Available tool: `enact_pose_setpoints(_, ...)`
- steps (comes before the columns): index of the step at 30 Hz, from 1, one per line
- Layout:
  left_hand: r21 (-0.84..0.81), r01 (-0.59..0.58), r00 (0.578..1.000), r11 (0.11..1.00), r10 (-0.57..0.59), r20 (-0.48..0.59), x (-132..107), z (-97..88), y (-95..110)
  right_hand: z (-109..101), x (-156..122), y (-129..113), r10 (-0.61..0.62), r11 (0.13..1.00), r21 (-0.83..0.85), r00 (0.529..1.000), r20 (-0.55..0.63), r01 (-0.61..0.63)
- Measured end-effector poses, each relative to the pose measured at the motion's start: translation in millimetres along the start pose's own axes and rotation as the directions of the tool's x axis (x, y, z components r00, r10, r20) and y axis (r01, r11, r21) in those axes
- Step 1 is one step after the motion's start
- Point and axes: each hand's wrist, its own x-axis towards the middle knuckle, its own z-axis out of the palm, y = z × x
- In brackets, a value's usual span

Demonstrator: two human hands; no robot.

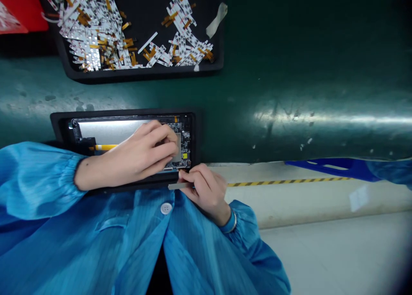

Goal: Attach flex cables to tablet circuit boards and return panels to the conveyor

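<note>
An opened tablet [106, 127] lies in a black tray [125, 112] at the table's near edge, its silvery panel and circuit board [186, 136] exposed. My left hand [138, 153] rests across it with curled fingers over the board; its fingertips and whatever they hold are hidden. At the tray's near right corner my right hand [206, 185] is closed around a flat metal tool [180, 185], whose blunt end sticks out to the left. Its thumb and index finger pinch at the board's near edge, by a small orange-brown piece. A yellow strip [106, 147] crosses the panel beside my left wrist.
A larger black tray [144, 75] beyond holds many white strips with orange flex tails [93, 33]. A red container [22, 12] stands far left. The green tabletop [289, 72] extends right. Past its edge are a blue object [334, 168] and a blue sleeve [392, 173].
</note>
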Motion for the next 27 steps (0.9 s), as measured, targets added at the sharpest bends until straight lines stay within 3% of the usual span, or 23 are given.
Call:
enact_pose_setpoints(6,0.025,-0.018,1.0,1.0,0.017,0.004,-1,1.9,-2,5,-1,-2,0.044,0.999,-0.018,0.999,-0.029,-0.045)
enact_pose_setpoints(11,0.015,-0.033,0.999,0.999,0.033,0.02,1,0.0,-3,4,-1,1,0.025,0.999,0.024,1.0,0.013,-0.026)
enact_pose_setpoints(17,0.032,-0.128,0.99,0.991,0.125,0.072,-1,-4.1,-8,-6,1,2,0.021,1.0,0.006,0.996,0.089,-0.022)
enact_pose_setpoints(21,-0.003,-0.175,0.982,0.985,0.175,0.074,-5,-2.6,-12,-11,1,7,0.102,0.995,0.014,0.992,0.07,-0.103)
enact_pose_setpoints(27,0.296,-0.321,0.945,0.9,0.287,0.156,-4,-0.3,-4,-9,4,20,0.21,0.972,0.099,0.977,0.027,-0.212)
